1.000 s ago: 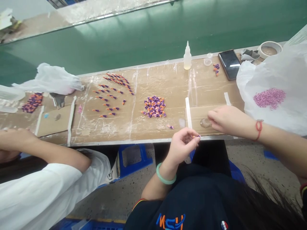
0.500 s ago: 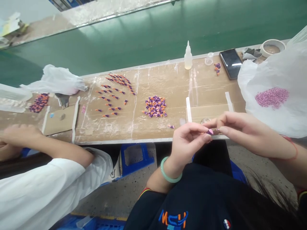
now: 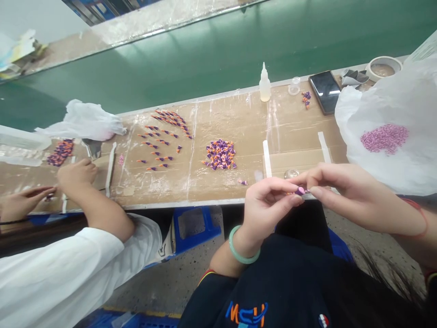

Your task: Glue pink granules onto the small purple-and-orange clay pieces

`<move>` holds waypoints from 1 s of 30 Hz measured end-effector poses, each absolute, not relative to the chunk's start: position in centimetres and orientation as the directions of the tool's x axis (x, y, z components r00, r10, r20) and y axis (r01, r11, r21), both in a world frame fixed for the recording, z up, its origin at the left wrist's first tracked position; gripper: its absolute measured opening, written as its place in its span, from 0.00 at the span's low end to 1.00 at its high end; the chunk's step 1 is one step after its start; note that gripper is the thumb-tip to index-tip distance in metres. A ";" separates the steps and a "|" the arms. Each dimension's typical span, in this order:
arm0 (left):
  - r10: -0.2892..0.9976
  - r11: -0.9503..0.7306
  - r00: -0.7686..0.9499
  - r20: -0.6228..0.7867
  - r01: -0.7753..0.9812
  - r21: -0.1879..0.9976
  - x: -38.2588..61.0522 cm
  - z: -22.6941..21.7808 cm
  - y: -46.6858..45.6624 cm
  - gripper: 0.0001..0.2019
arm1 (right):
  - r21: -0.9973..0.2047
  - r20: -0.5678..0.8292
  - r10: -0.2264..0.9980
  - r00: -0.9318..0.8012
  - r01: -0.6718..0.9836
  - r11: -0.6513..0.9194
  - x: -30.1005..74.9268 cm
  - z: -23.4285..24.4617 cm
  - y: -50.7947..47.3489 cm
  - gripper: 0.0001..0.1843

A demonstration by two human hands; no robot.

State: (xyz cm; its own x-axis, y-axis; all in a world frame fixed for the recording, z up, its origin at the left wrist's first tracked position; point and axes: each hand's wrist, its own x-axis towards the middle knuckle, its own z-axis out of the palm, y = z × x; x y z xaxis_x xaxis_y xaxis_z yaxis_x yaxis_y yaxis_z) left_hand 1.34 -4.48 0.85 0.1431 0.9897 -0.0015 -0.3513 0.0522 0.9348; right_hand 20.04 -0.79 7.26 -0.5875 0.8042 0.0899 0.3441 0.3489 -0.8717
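Between the thumb and fingertips of my left hand (image 3: 269, 202) is a small purple-and-orange piece (image 3: 300, 191), its pink end turned to the right. My right hand (image 3: 336, 187) pinches at that pink end; whatever lies between its fingertips is too small to name. Just behind my fingers, a small clear round dish (image 3: 291, 174) rests on the cardboard. One loose purple piece (image 3: 243, 182) lies left of my left hand. Beyond it sits a heap of purple-and-orange pieces (image 3: 220, 155).
Spaced rows of similar pieces (image 3: 164, 142) lie farther left. At the back stand a dropper bottle (image 3: 264, 84), a phone (image 3: 325, 92) and a tape roll (image 3: 384, 68). Pink bits (image 3: 384, 139) fill a white plastic bag (image 3: 355, 168). On the left, a co-worker's hand (image 3: 77, 175) reaches over the table.
My hands stay nearly in place, and the right fingertips are now closer to the piece's pink end. The co-worker's arm has moved forward over the cardboard, and their hands have separated.
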 end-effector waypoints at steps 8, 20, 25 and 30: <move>0.990 0.051 0.143 0.003 -0.373 0.926 1.5 0.8 -4.6 0.10 | -0.863 0.089 0.792 -0.604 0.350 0.364 20.2 6.9 -1.1 0.09; 0.996 0.008 0.083 0.023 -0.359 0.933 2.0 0.7 -4.6 0.06 | -0.804 0.089 0.785 -0.614 0.421 0.421 20.1 6.8 -1.1 0.10; 0.997 0.028 0.080 -0.001 -0.338 0.941 2.1 0.6 -4.6 0.09 | -0.759 0.141 0.771 -0.621 0.433 0.487 20.1 6.9 -1.4 0.10; 0.997 0.035 0.082 -0.008 -0.331 0.943 2.2 0.6 -4.5 0.10 | -0.744 0.174 0.771 -0.612 0.432 0.510 19.9 6.8 -1.7 0.10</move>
